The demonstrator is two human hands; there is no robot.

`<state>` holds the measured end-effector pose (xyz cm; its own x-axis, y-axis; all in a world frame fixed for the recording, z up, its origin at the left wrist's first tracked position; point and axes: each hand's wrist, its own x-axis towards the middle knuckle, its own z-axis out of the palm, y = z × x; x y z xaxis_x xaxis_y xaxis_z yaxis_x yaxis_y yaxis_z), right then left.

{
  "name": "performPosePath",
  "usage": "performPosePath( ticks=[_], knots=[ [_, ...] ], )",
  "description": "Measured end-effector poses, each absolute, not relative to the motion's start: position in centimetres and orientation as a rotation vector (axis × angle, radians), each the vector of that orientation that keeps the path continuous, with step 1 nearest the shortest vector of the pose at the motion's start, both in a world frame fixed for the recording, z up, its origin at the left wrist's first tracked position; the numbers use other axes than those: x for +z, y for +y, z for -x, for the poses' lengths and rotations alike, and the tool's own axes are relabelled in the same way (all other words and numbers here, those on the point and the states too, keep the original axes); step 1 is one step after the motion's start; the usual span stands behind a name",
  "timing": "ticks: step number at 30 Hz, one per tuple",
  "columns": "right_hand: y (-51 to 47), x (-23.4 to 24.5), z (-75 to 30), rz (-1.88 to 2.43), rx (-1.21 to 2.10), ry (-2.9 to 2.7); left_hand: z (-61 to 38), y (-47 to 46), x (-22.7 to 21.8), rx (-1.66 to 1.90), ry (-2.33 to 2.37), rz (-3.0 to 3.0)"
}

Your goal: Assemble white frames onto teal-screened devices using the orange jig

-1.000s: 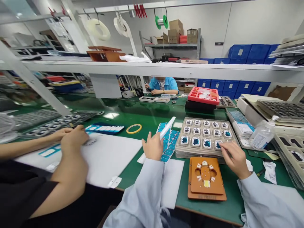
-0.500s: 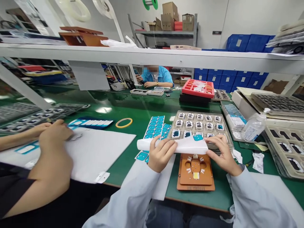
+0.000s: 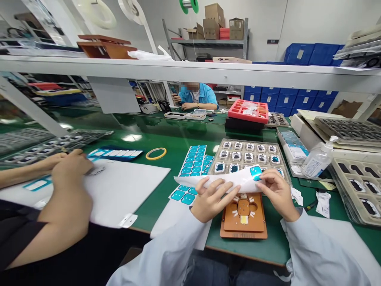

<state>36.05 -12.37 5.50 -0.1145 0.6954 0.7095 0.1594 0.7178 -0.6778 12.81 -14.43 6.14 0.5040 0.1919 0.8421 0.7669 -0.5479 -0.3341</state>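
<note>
pinching a white backing sheet (image 3: 208, 183) in the left hand (image 3: 210, 202) and right hand (image 3: 279, 195), fingers (image 3: 223, 186) narrow on it, teal sticker (image 3: 255, 172) at its end.

Backing sheet (image 3: 238, 178): smooth white paper, faint sheen
Bench top (image 3: 178, 135): glossy green, smooth
Tray (image 3: 247, 140): matt beige plastic
Jig (image 3: 244, 235): matt orange-brown board

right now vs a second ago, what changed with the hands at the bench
The right hand has left the beige tray of parts and taken the right end of the white flexible strip, which the left hand also holds. The strip, with a teal sticker at that end, is now held up between the tray and the orange fixture plate. Tray and plate stayed put.
</note>
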Motion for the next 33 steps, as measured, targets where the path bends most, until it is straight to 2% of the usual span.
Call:
performPosePath(
  ticks=[4, 9, 24, 30, 33],
  knots=[
    [-12.8, 5.7, -36.1, 0.639, 0.54, -1.657, -14.5, -15.9, 6.9, -1.111, -1.043, 2.105],
    [-13.7, 5.4, -35.7, 0.557, 0.582, -1.728, -16.0, -16.8, 7.5, -1.193, -1.133, 2.123],
    [-14.2, 6.3, -35.3, 0.542, 0.597, -1.785, -15.5, -18.1, 6.8, -1.047, -1.175, 2.131],
    [-14.1, 5.7, -35.7, 0.533, 0.703, -1.556, -8.9, -23.1, 8.6, -1.067, -1.43, 2.414],
    [-14.5, 5.8, -35.7, 0.565, 0.903, -1.394, -4.1, -25.2, 8.4, -0.742, -1.729, 2.79]
  ],
)
